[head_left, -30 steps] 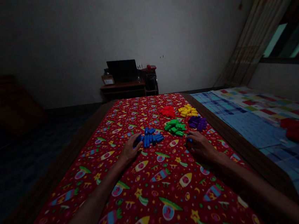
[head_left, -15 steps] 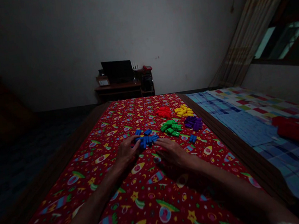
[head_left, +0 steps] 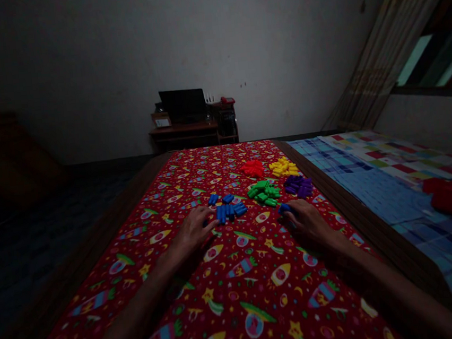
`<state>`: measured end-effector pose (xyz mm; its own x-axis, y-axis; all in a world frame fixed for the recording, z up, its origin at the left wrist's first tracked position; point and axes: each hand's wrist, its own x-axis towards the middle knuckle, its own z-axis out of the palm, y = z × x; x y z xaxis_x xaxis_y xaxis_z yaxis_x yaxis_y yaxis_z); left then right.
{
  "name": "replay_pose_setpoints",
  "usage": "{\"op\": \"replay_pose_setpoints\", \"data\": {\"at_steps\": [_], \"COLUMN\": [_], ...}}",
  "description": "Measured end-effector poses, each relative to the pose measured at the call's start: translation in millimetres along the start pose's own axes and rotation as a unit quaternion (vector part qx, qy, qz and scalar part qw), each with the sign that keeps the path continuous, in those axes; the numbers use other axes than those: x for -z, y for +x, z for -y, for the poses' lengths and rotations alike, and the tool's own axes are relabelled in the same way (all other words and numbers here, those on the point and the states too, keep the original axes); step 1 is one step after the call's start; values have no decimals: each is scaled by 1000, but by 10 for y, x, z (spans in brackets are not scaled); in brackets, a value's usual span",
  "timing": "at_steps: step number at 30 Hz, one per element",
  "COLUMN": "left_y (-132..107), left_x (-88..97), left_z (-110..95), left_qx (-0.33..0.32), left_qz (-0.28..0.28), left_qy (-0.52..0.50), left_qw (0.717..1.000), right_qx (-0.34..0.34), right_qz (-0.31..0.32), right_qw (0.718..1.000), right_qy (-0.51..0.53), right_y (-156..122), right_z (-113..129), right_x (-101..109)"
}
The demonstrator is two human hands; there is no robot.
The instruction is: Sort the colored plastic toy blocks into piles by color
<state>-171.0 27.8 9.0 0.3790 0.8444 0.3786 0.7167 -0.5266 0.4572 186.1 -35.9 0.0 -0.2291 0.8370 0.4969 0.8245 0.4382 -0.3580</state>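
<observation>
Small plastic pieces lie sorted by colour on a red rocket-print cloth (head_left: 238, 296). My left hand (head_left: 194, 231) rests flat on the cloth, fingers stretched out, fingertips touching the left side of the blue pile (head_left: 227, 208). My right hand (head_left: 305, 220) lies to the right, fingers curled over a single blue piece (head_left: 284, 208). Beyond the hands lie a green pile (head_left: 264, 191), a purple pile (head_left: 298, 185), a red pile (head_left: 253, 168) and a yellow pile (head_left: 284, 167).
The cloth covers a long wooden table (head_left: 380, 240). A bed with a blue checked sheet (head_left: 371, 182) runs along its right edge. A low desk with a dark screen (head_left: 189, 117) stands against the far wall. The room is dim.
My right hand has swung from beside the blue pile out to the right and closed over the lone blue piece. My left hand has barely moved.
</observation>
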Motion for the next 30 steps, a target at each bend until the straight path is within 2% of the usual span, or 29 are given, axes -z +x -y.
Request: {"op": "replay_pose_setpoints", "data": {"at_steps": [3,6,8,11,13,15,17,20,23,25,27,30], "left_y": [-25,-18,17,56,35,-22,-88,-143,-128,-100,-74,-49], "left_x": [65,140,184,151,40,-101,-214,-278,-275,-281,-294,-285], "left_z": [276,322,210,-77,-274,-431,-530,-581,-592,-623,-679,-747], "left_qx": [43,78,104,147,176,196,199,191,184,169,141,95], "left_qz": [68,94,84,70,89,130,165,188,174,165,160,138], "left_qy": [59,37,2,-102,-212,-310,-369,-401,-396,-376,-338,-246], "left_qw": [995,992,991,981,957,921,893,876,883,896,917,955], "right_qx": [-16,3,34,109,161,198,203,149,65,43,76,151], "right_qz": [-23,-61,-73,-58,-34,10,58,79,63,68,102,158], "right_qw": [997,995,995,992,985,977,972,977,983,983,980,970], "right_qy": [-74,-77,-52,6,48,83,106,132,159,163,151,104], "right_y": [-137,-129,-50,94,165,209,231,233,186,124,50,-34], "right_z": [-243,-262,-129,237,506,711,803,732,580,534,550,623], "right_x": [148,149,84,-89,-234,-365,-443,-411,-239,-125,-85,-212]}}
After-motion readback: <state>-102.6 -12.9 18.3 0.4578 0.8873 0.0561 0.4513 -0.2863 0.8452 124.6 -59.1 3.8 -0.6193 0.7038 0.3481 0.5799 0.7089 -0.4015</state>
